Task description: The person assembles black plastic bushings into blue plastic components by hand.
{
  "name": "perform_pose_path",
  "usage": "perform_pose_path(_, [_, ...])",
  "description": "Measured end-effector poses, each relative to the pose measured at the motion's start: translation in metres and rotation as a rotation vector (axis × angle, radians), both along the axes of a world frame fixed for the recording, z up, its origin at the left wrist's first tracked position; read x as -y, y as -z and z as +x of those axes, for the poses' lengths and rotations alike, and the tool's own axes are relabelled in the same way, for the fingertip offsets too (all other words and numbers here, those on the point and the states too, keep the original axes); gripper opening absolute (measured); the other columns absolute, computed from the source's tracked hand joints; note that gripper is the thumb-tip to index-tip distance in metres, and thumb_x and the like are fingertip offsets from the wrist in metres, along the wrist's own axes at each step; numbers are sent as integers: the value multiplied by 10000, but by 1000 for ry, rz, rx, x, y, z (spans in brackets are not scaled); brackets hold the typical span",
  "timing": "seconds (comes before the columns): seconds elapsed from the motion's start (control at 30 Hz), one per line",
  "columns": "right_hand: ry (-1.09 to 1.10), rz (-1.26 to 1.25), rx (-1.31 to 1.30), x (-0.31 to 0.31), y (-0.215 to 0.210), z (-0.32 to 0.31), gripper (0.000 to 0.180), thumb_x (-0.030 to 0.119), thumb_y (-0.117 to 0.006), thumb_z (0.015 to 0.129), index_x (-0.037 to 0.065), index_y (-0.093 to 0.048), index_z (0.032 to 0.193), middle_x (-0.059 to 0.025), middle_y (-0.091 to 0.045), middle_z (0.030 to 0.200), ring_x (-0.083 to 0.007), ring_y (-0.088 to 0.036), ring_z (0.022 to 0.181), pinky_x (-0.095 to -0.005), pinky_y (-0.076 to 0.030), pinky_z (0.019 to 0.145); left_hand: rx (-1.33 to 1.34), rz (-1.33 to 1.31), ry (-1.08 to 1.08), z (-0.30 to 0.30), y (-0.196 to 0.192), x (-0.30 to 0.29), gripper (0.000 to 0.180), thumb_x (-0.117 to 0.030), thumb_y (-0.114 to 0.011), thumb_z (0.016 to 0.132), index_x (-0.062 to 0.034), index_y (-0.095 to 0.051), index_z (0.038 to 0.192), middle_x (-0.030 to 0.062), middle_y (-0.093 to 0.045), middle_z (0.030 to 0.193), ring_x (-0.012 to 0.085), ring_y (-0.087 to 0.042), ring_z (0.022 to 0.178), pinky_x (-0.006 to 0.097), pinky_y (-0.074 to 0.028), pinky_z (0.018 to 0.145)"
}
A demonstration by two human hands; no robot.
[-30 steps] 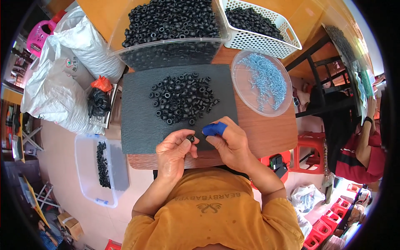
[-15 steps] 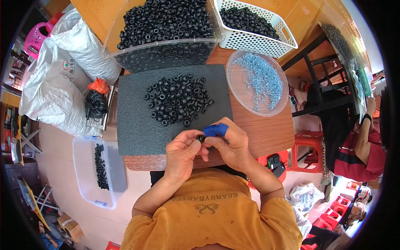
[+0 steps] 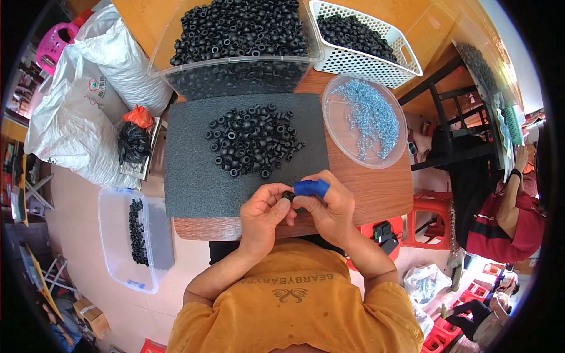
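Two bare hands meet just below the middle of the frame, over the near edge of a dark grey foam mat (image 3: 194,176) that lies on a wooden table (image 3: 376,188). The left hand (image 3: 263,215) has its fingers pinched together on a small black rubber grommet (image 3: 288,195), and the right hand (image 3: 329,209) closes on the same piece from the other side; a blue cover (image 3: 311,187) wraps one finger of the right hand, touching the grommet. Whether a second small part sits between the fingertips cannot be told.

Just above the hands, at the middle of the mat, lies a loose pile of black grommets (image 3: 253,141), spread flat and apart from the hands. Right of the mat stands a round clear plastic dish (image 3: 344,138) holding small pale blue pieces (image 3: 371,117). At the top centre of the frame a clear plastic bin (image 3: 235,70) is heaped with more black grommets, and to its right a white perforated basket (image 3: 376,62) holds another load of them.

At the upper left sit white sacks (image 3: 76,123), with a black bag (image 3: 132,143) just beside the mat's left edge. At the lower left, on the floor, a clear tub (image 3: 126,247) holds a strip of black pieces. At the right edge another person's red sleeve (image 3: 506,229) shows.
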State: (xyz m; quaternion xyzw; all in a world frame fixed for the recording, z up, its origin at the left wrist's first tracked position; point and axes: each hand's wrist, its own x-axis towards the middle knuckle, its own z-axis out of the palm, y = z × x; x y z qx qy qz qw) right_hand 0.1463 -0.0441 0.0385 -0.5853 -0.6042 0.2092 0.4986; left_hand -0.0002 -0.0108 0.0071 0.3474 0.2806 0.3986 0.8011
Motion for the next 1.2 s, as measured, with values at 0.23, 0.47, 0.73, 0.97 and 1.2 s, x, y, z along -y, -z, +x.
perform_pose_path(0.23, [22,77,-36,0,7,-2,147,-33,-702,708,-5,-628,832,-102,-613,828,-190,-601,698,-272,-473,582,-47,51,1,0,2,1,225,-92,-570,920,22,-536,1111,66,-613,942,90,-571,745,218,-494,638])
perform_pose_path(0.47, [28,107,18,2,11,-2,213,-48,-708,660,2,-621,848,-129,-625,830,-256,-592,703,-322,-473,560,-38,40,14,1,3,1,220,-96,-563,926,17,-536,1114,61,-610,947,89,-567,748,208,-487,637])
perform_pose_path(0.73, [20,219,244,-1,11,-5,250,-70,-687,663,4,-625,893,-122,-609,868,-270,-565,688,-321,-469,540,-121,85,10,0,6,2,207,-96,-557,929,9,-538,1107,67,-616,917,88,-565,732,213,-481,632])
perform_pose_path(0.97, [24,168,145,1,14,-4,237,-66,-675,689,17,-630,906,-111,-609,869,-266,-561,728,-329,-466,568,-75,-9,42,2,2,0,195,-73,-553,922,28,-541,1089,85,-631,876,100,-562,705,215,-477,620])
perform_pose_path(1.2, [65,99,-14,2,20,-4,226,-57,-684,706,45,-624,899,-89,-609,865,-253,-555,770,-333,-451,623,-62,-85,74,4,1,-2,191,-53,-548,918,41,-559,1084,108,-639,867,112,-565,673,228,-479,582])
